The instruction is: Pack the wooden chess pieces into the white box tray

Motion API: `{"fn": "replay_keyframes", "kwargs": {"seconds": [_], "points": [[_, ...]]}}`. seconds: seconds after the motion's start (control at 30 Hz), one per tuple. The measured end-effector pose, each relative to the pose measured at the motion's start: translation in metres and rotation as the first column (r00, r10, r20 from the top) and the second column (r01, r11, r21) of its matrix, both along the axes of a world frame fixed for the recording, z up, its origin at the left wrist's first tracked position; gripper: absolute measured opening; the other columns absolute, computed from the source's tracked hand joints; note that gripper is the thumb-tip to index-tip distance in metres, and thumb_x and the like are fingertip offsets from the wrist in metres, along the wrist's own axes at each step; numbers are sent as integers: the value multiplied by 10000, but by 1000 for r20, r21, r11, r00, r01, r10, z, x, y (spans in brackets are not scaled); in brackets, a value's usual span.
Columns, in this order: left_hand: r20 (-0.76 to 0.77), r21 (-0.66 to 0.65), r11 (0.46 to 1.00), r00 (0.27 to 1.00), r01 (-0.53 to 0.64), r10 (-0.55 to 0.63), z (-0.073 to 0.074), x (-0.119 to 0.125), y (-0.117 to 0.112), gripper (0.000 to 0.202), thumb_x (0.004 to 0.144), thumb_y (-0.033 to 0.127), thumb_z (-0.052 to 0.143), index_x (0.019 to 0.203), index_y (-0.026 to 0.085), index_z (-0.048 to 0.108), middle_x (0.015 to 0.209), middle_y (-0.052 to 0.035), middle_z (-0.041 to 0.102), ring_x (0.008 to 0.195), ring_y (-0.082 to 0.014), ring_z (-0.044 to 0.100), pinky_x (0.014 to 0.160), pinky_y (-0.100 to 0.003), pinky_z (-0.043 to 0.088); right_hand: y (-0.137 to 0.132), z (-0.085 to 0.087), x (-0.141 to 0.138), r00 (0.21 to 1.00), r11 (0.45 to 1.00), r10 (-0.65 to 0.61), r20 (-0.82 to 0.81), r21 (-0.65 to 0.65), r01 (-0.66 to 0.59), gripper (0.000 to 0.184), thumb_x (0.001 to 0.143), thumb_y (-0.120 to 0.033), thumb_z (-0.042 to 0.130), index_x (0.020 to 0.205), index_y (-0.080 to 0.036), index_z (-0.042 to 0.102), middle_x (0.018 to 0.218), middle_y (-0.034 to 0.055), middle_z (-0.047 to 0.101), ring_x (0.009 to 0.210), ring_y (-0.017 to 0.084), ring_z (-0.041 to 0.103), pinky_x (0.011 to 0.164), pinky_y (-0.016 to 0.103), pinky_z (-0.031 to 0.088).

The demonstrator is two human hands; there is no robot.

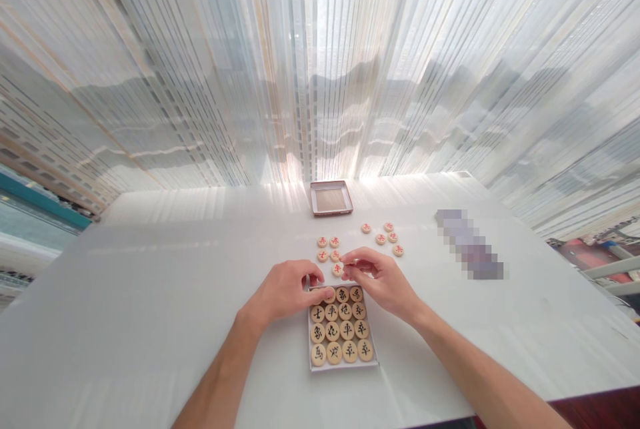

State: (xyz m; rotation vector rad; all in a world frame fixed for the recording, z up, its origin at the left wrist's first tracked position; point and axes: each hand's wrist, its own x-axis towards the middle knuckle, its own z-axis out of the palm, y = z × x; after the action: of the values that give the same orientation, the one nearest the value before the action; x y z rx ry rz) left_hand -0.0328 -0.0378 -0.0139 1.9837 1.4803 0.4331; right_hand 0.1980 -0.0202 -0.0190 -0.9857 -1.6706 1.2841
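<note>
A shallow white box (374, 357) on the white table holds several round wooden chess pieces (340, 331) with black characters. My left hand (285, 290) rests on the box's far left corner, fingers curled over a piece there. My right hand (381, 279) hovers at the box's far right edge, fingers pinched at a red-marked piece (337, 269) lying just beyond the box. More red-marked pieces lie loose in a group (329, 249) ahead of my hands and another group (385, 237) to the right.
A small brown-rimmed box lid (331, 199) lies at the far edge of the table (150, 295) near sheer white curtains. A blurred-out flat object (470, 252) lies to the right. The table's near edge runs lower right.
</note>
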Motion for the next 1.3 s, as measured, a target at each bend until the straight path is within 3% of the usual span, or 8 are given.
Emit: {"fn": "replay_keyframes", "kwargs": {"seconds": [0.37,0.7,0.87,1.03,1.3], "points": [[-3,-6,1000,1000,3,-3,1,0,0,303,789,561,693,844,264,723,788,37,697,674,-143,585,623,-247,406,-1,-2,1,999,999,32,5,-2,-32,210,965,-357,577,1035,-199,695,970,69,723,786,182,746,742,337,632],[-2,-10,1000,1000,3,-3,1,1,0,301,788,557,690,844,263,722,787,30,699,673,-149,590,619,-250,407,0,-3,2,997,998,29,65,48,-32,244,1008,-319,506,1151,-209,670,925,58,727,846,180,741,807,333,615],[0,-8,1000,1000,6,-6,0,0,0,299,791,561,687,844,269,723,786,34,699,670,-148,587,617,-250,406,1,-5,2,998,997,52,27,55,-54,211,981,-317,548,1089,-225,703,1107,71,616,851,170,736,819,333,627],[-5,-6,1000,1000,8,-8,1,1,0,306,789,571,686,842,273,724,787,41,700,671,-143,585,618,-249,409,1,-2,2,996,997,65,56,26,-66,181,961,-327,584,1031,-227,717,1032,48,578,767,141,708,759,311,620],[-14,-4,1000,1000,3,-3,3,1,-1,331,790,582,670,846,262,732,773,24,697,670,-152,584,613,-256,411,0,3,3,970,984,17,241,167,-58,114,901,-324,683,937,-256,766,868,29,652,772,159,644,704,289,535]]}}
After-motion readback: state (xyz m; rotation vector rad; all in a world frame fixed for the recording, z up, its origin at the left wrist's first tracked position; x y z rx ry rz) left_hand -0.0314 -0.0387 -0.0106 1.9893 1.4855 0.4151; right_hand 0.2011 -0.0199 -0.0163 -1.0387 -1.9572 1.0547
